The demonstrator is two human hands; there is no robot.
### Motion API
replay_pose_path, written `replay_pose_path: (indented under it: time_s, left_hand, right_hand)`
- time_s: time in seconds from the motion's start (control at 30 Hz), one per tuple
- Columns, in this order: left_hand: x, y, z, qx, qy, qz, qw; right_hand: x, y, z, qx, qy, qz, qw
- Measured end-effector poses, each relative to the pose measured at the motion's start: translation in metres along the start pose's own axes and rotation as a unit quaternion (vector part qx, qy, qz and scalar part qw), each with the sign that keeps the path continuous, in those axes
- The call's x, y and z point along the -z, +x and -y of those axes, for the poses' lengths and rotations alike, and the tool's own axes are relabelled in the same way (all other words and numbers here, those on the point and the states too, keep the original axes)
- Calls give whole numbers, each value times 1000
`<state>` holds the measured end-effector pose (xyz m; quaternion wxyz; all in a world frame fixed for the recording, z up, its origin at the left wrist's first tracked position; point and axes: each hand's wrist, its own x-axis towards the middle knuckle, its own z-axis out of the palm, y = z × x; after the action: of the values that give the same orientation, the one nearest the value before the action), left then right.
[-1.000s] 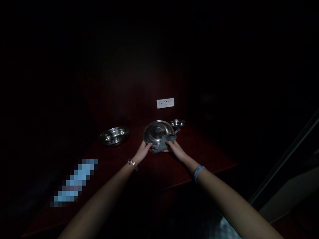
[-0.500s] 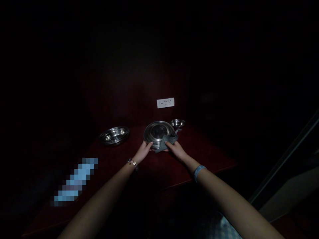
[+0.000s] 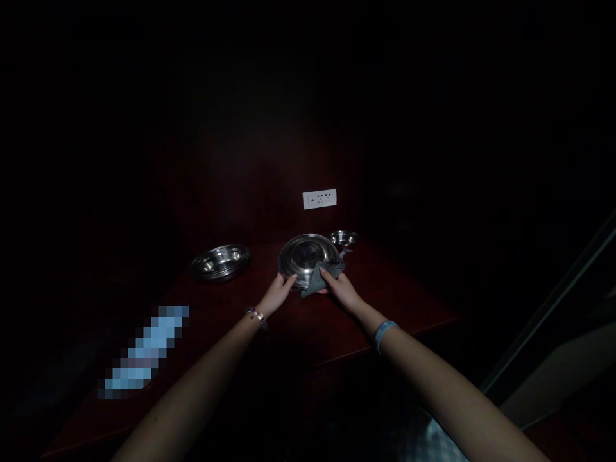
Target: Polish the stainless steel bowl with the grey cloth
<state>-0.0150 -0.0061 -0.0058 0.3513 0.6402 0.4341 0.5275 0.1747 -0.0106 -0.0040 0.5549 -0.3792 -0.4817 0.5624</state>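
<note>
A shiny round steel plate [image 3: 308, 253] with a raised rim is held between my two hands, tilted towards me. My left hand [image 3: 278, 292] grips its near left rim, thumb on top and fingers underneath. At the near right rim, my right hand [image 3: 342, 289] pinches a grey cloth [image 3: 317, 280] against the plate, thumb over the cloth. The cloth drapes over the rim, covering the plate's lower right part. Most of the fingers are hidden below the plate and cloth.
A stack of steel plates [image 3: 220, 263] stands on the dark red table [image 3: 385, 295] at left. Behind the held plate sits a small steel bowl [image 3: 344, 239]. A white socket panel [image 3: 319, 199] is on the wall. A blurred-out blue object [image 3: 149, 350] lies at front left.
The plate and both hands have shifted very slightly to the right. My grip on the plate and cloth looks the same. The stack and bowl have stayed in place.
</note>
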Motion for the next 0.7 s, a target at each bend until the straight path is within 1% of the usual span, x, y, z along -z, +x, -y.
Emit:
replay_pose_path:
  time_s: [0.1,0.23,0.37,0.43,0.53,0.7]
  left_hand:
    - [0,0,3,-10,7,8,1000]
    - [-1,0,5,-3,13,9,1000]
    - [-1,1,9,16,-1,25,1000]
    - [-1,1,11,16,-3,28,999]
    - [0,1,11,3,2,26,1000]
    - [1,1,8,-8,16,2,1000]
  right_hand:
    - [1,2,-3,7,-3,3,1000]
    - [2,4,-4,13,-5,-8,1000]
    - [2,4,-4,18,-3,-10,1000]
    - [3,4,-3,17,-5,-8,1000]
    - [3,4,-3,14,-5,-9,1000]
    - [2,4,-3,13,-3,-10,1000]
